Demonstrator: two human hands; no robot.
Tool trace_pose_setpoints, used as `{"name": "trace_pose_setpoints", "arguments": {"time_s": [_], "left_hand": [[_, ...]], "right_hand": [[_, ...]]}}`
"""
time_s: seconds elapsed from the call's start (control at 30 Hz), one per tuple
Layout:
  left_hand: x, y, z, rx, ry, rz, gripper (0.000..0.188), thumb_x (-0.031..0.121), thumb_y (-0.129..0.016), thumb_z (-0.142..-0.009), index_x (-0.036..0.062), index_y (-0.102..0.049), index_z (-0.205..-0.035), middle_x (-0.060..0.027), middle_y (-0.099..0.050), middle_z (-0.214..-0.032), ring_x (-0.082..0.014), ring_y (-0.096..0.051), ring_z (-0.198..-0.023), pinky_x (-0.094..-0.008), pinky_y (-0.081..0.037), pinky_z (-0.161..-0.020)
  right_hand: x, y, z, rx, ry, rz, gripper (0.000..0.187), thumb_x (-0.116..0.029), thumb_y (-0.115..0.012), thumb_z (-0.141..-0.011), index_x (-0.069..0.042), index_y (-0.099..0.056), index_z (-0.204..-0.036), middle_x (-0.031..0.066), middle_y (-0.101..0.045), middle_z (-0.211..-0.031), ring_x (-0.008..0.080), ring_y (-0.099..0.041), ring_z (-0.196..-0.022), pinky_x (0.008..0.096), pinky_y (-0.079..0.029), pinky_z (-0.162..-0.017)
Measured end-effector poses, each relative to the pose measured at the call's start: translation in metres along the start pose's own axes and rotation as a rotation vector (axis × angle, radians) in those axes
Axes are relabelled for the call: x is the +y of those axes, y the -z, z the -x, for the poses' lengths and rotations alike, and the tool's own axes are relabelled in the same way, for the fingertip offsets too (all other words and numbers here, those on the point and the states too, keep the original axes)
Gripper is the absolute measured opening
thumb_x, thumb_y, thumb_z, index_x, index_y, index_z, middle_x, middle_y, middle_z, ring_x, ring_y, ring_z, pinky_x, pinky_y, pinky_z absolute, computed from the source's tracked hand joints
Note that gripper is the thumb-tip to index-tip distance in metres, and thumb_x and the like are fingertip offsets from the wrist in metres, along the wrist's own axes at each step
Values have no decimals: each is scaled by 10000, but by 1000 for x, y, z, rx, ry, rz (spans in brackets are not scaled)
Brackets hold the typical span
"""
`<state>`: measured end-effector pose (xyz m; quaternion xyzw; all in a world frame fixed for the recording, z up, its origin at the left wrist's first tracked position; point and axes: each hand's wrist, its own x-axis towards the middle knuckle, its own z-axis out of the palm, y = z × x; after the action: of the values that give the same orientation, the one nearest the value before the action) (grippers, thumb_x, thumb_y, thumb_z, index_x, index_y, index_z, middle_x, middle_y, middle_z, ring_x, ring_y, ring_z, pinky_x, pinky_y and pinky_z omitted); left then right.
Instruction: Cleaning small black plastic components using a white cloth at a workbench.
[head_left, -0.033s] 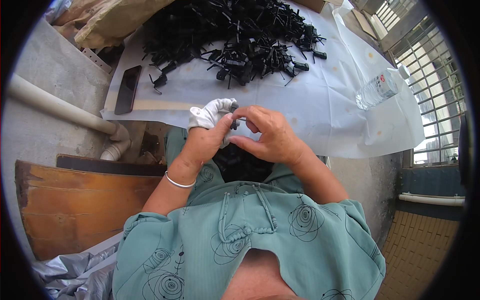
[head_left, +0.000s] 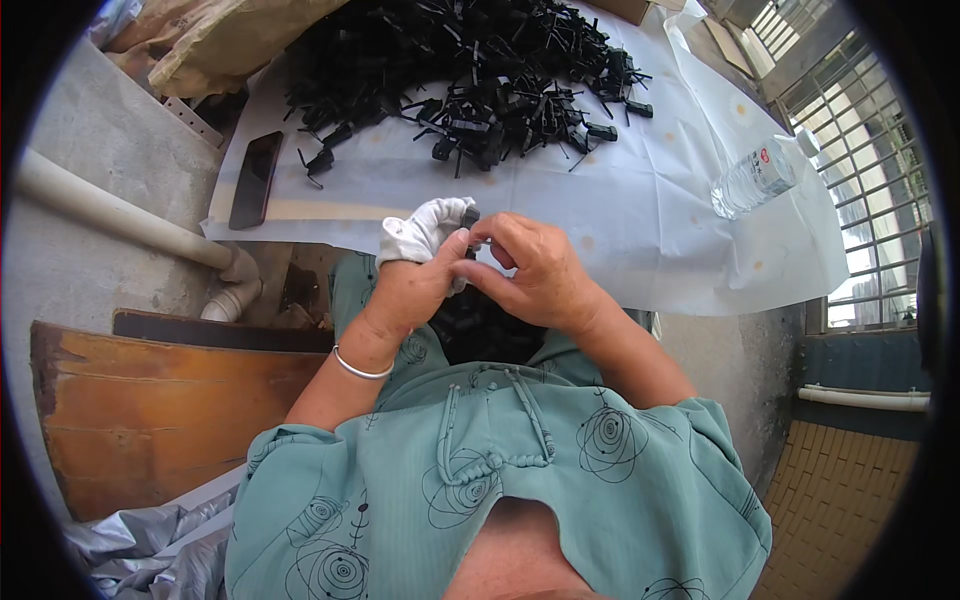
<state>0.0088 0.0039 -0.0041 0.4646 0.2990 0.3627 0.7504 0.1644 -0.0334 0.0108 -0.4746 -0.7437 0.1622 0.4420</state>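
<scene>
My left hand (head_left: pixel 428 262) wears a white glove (head_left: pixel 412 232) over its fingers, while the thumb is bare. Between that thumb and the gloved fingers it grips a small black plastic part (head_left: pixel 470 217). My right hand (head_left: pixel 540 268) is bare and meets the part from the right, its bent forefinger and thumb closed in on it in a pinch. The fingertips hide most of the part. Ahead of both hands, a large pile of similar black parts (head_left: pixel 480 130) with thin stems lies on the sheet-covered table (head_left: pixel 620 235).
On the table's left lies a dark phone (head_left: pixel 256 180); a clear water bottle (head_left: pixel 755 182) lies at the right. Brown paper wrapping (head_left: pixel 235 50) is at the far left. Below the table's left edge are a pipe (head_left: pixel 120 212) and a wooden board (head_left: pixel 170 410). Dark pieces (head_left: pixel 480 330) sit by my lap.
My right thumb has come up and in toward the black part, narrowing the gap to the forefinger. My left hand has shifted only slightly.
</scene>
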Motion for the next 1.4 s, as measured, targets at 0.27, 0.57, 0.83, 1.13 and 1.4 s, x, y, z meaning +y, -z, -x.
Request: {"name": "trace_pose_setpoints", "arguments": {"time_s": [0.27,0.57,0.83,1.13,1.4], "left_hand": [[5,-9,9,18,-77,-238,238,17,-522,-835,-8,-504,-1071,-12,-556,-803,-30,-470,-582,-182,-402,-495],[-9,-6,6,160,-440,-792,281,25,-572,-779,-45,-551,-1050,-110,-614,-908,-142,-582,-785,-256,-471,-706],[-4,-7,7,126,-417,-538,276,36,-547,-829,-20,-503,-1095,-72,-582,-914,-125,-549,-800,-252,-459,-743],[6,-4,3,82,-200,-378,291,52,-420,-890,7,-410,-1178,-12,-518,-841,-36,-400,-575,-170,-360,-504],[1,-5,4,-69,-317,-435,274,40,-431,-844,-2,-442,-1114,-24,-517,-867,-82,-455,-753,-235,-424,-671]], "right_hand": [[9,3,-3,-2,-422,-316,259,-183,-603,-851,-3,-500,-697,-9,-455,-603,61,-368,-572,243,-349,-487],[9,-10,6,-134,-324,-234,241,-161,-486,-903,21,-541,-756,116,-496,-615,150,-433,-552,301,-399,-543],[11,-7,5,-118,-406,-438,218,-172,-511,-887,12,-564,-782,65,-519,-616,120,-449,-575,289,-397,-549],[23,4,8,-2,-133,-215,115,-105,-640,-789,1,-623,-830,66,-565,-640,120,-492,-557,258,-408,-522],[6,8,-4,-158,-309,-278,130,-117,-596,-833,8,-590,-799,80,-549,-638,130,-473,-554,267,-406,-529]]}}
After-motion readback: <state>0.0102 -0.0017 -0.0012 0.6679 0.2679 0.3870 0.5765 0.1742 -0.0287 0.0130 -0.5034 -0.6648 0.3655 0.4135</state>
